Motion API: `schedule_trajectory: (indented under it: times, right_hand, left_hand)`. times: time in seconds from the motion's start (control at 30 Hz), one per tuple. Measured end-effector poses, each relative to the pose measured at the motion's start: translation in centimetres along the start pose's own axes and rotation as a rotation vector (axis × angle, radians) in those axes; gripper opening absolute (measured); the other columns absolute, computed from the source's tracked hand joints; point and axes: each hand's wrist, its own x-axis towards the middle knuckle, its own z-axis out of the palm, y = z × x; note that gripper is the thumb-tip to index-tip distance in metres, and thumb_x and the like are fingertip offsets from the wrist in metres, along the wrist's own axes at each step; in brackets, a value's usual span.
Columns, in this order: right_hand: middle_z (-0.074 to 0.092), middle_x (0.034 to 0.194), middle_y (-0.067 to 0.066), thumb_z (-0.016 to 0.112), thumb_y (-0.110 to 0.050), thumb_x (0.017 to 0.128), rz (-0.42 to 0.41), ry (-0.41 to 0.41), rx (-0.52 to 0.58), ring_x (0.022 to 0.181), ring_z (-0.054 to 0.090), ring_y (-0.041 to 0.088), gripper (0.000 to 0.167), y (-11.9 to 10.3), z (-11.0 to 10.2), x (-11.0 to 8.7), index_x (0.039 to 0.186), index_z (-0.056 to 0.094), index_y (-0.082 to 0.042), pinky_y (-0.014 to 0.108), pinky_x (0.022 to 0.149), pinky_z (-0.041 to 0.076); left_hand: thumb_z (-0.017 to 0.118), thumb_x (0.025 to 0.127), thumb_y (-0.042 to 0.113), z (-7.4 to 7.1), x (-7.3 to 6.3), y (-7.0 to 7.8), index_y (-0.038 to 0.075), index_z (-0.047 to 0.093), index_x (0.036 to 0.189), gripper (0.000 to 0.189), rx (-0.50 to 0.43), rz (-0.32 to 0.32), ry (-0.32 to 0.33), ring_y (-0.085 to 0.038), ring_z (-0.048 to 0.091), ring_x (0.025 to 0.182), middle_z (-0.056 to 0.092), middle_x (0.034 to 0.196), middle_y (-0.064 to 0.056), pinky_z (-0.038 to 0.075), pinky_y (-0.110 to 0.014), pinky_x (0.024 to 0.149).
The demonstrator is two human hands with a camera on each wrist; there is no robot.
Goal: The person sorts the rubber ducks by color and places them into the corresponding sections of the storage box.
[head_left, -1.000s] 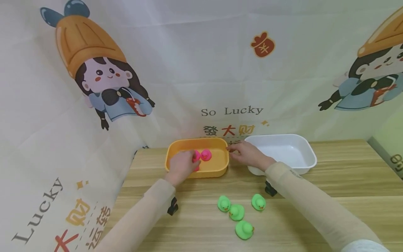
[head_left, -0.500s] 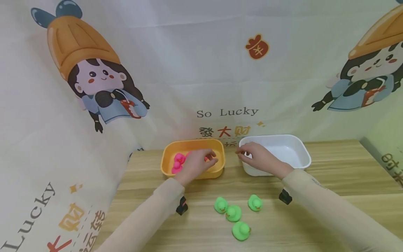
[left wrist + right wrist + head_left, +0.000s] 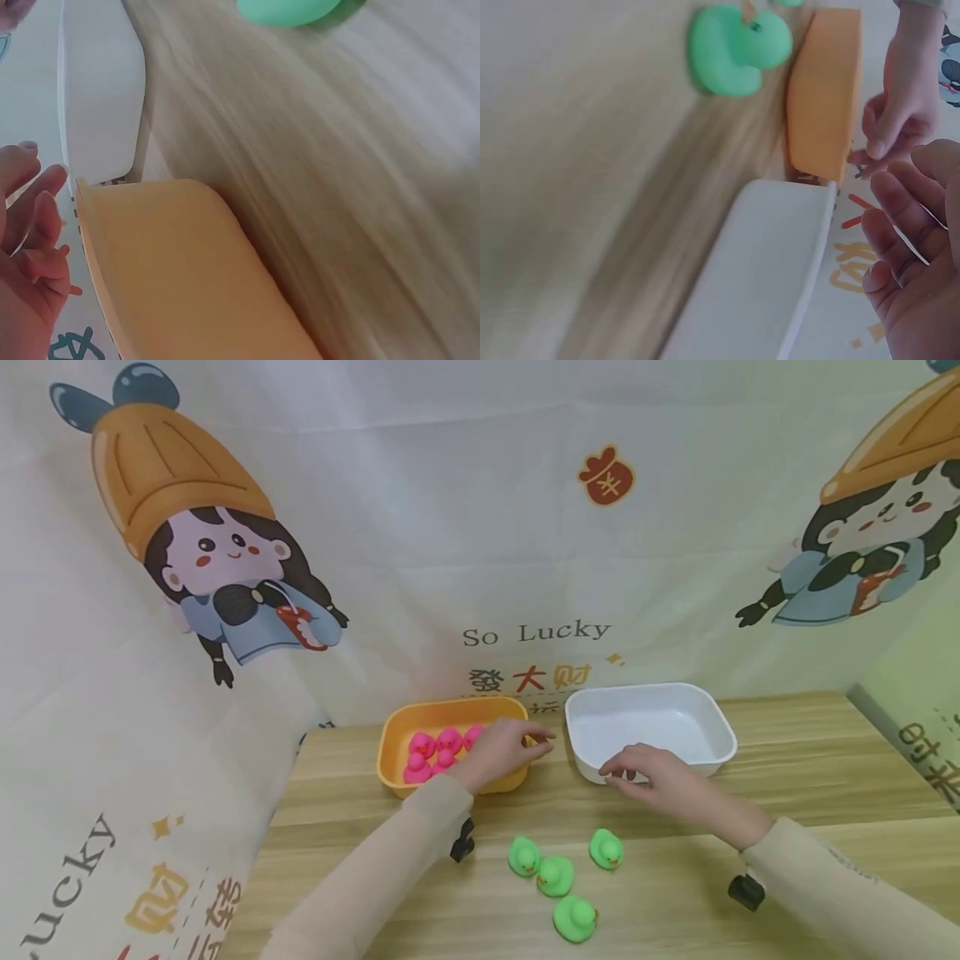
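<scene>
Cloth [image 3: 450,527], white and printed with cartoon figures and lettering, hangs along the far side and the left. Before it spreads a wood-grain tabletop [image 3: 817,793]. A white, rounded-rectangular plastic tub [image 3: 652,727] sits at the far right, just beside an orange plastic tub [image 3: 450,717] of similar shape on the left. The left hand [image 3: 504,750] is over the orange tub's right end, holding nothing, fingers loosely bent with a narrow gap to the thumb. The right hand [image 3: 660,781], also holding nothing, its fingers relaxed, is at the white tub's near left side. Four green toy ducks [image 3: 555,877] stand nearer, on the tabletop. At least five pink toy ducks [image 3: 449,742] sit inside the orange tub.
</scene>
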Motion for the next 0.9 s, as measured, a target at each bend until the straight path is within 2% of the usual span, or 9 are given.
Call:
schedule_trajectory:
  times: [0.1, 0.23, 0.33, 0.53, 0.73, 0.9]
  right_hand:
    - [0.069, 0.093, -0.007, 0.073, -0.007, 0.095, -0.033, 0.017, -0.001, 0.084, 0.060, 0.005, 0.012, 0.2, 0.3, -1.4, 0.107, 0.076, -0.008, 0.030, 0.072, 0.057]
    - [0.071, 0.092, -0.006, 0.074, -0.001, 0.091, -0.118, 0.038, 0.000, 0.083, 0.062, 0.005, 0.016, 0.7, 0.9, -2.8, 0.107, 0.075, -0.006, 0.028, 0.068, 0.056]
    - [0.072, 0.092, -0.005, 0.075, 0.001, 0.089, -0.144, 0.039, -0.003, 0.083, 0.062, 0.005, 0.020, 1.0, 1.5, -3.6, 0.107, 0.075, -0.006, 0.026, 0.068, 0.056]
    - [0.074, 0.097, -0.002, 0.075, -0.004, 0.091, -0.121, -0.002, 0.025, 0.086, 0.063, 0.003, 0.020, 1.2, 2.4, -4.9, 0.111, 0.074, -0.008, 0.026, 0.072, 0.058]
    - [0.073, 0.100, -0.003, 0.075, -0.006, 0.092, -0.171, -0.035, 0.031, 0.090, 0.065, 0.006, 0.024, 1.0, 3.1, -5.3, 0.116, 0.074, -0.009, 0.027, 0.076, 0.058]
    - [0.074, 0.108, -0.003, 0.075, -0.004, 0.093, -0.218, -0.060, 0.019, 0.097, 0.067, 0.010, 0.028, 0.6, 3.5, -5.2, 0.120, 0.075, -0.012, 0.031, 0.081, 0.059]
  left_hand:
    - [0.067, 0.103, 0.026, 0.2, 0.8, -0.1, 0.012, 0.078, 0.121, 0.025, 0.026, 0.005, -0.005, -0.017, 0.070, 0.095, 0.078, 0.111, 0.000, 0.057, -0.030, 0.085]
    - [0.068, 0.103, 0.029, 0.6, 2.0, -0.3, 0.016, 0.079, 0.122, 0.025, 0.066, 0.004, -0.015, -0.014, 0.069, 0.097, 0.078, 0.112, 0.004, 0.056, -0.029, 0.087]
    - [0.068, 0.103, 0.030, 0.8, 2.8, -0.4, 0.018, 0.079, 0.122, 0.025, 0.090, 0.010, -0.017, -0.013, 0.069, 0.096, 0.079, 0.110, 0.006, 0.056, -0.029, 0.086]
    - [0.069, 0.102, 0.031, 1.1, 4.2, 0.1, 0.016, 0.078, 0.124, 0.028, 0.126, 0.056, -0.018, -0.018, 0.070, 0.106, 0.079, 0.111, 0.004, 0.055, -0.031, 0.094]
    - [0.068, 0.103, 0.031, 1.8, 4.6, 0.3, 0.016, 0.077, 0.125, 0.029, 0.147, 0.059, -0.040, -0.017, 0.067, 0.105, 0.078, 0.113, 0.004, 0.051, -0.029, 0.095]
    - [0.067, 0.103, 0.031, 1.9, 4.4, 0.4, 0.018, 0.078, 0.125, 0.027, 0.186, 0.063, -0.033, -0.017, 0.064, 0.103, 0.076, 0.121, 0.005, 0.047, -0.033, 0.098]
